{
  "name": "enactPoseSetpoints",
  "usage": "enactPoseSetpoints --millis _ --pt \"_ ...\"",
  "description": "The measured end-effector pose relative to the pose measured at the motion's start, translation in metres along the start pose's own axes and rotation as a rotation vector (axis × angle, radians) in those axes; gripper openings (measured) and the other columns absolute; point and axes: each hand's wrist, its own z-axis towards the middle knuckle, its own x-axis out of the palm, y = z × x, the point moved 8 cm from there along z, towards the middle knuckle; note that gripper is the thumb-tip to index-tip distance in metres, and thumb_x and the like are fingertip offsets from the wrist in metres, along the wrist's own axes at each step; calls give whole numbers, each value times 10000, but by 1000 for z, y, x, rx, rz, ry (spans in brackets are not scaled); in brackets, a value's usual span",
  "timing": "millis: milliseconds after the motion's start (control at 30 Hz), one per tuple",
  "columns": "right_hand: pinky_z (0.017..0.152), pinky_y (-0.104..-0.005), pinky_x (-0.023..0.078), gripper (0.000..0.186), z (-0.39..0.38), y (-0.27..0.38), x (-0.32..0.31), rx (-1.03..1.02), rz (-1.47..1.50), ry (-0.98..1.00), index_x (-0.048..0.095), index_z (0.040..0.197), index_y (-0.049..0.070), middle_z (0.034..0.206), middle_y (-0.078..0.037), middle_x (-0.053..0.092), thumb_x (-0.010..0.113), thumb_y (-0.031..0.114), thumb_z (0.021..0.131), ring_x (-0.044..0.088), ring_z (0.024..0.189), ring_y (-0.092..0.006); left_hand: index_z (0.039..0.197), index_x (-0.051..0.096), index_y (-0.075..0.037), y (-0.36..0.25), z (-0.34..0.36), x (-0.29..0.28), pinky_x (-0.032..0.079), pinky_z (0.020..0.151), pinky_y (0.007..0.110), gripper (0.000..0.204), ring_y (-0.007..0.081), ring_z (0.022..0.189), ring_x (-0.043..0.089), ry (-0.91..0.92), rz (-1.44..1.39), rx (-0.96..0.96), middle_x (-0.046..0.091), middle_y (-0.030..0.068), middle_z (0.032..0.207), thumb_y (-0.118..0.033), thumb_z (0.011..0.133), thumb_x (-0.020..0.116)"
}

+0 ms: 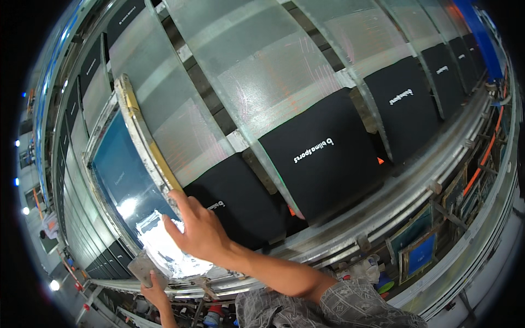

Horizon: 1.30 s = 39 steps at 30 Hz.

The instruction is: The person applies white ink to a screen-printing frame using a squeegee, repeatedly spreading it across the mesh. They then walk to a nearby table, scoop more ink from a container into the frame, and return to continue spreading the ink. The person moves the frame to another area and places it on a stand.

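Observation:
A screen-printing frame with a blue mesh lies tilted across the table at left. My right hand is closed on its right-hand rail, fingers over the edge and thumb on the inner side. White ink is spread thickly over the mesh's near end. At the frame's near left corner, my left hand holds a grey, ink-smeared squeegee. Beside the frame, under my right wrist, lies a black fabric piece with a white print. Another printed black fabric piece lies to its right.
Glass-like pallets run in a slanting row, several bearing black pieces. A metal rail edges the table's near side. Below it stand spare frames and containers. A blue post rises far right; another person is far left.

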Motion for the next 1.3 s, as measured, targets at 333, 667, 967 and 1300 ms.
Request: enactPoseSetpoints --millis 333,667,967,1300 --pt "685 -437 542 433 3 -12 -1 86 236 50 504 1322 -12 1090 -253 655 645 210 978 659 767 -355 1071 680 89 2 3 0 508 743 322 371 153 807 623 48 -74 37 701 85 936 -267 970 712" --pt "668 -428 538 435 3 -13 1 82 286 44 495 1328 -25 1104 -258 641 631 209 988 649 761 -342 1028 674 57 1 3 -1 489 711 306 341 134 784 603 45 -30 3 690 61 918 -276 968 719" --pt "661 -444 538 423 5 -13 0 75 297 48 491 1322 -31 1027 -266 634 620 192 986 644 766 -371 1060 666 46 -3 0 0 486 737 301 349 128 809 608 71 -43 -1 690 52 932 -283 962 729" --pt "627 -390 508 406 5 -11 -2 58 313 21 512 1296 -33 1029 -234 637 640 186 979 598 704 -282 1031 666 42 -4 0 -1 482 725 305 356 126 785 601 43 -30 21 683 47 909 -301 960 732"
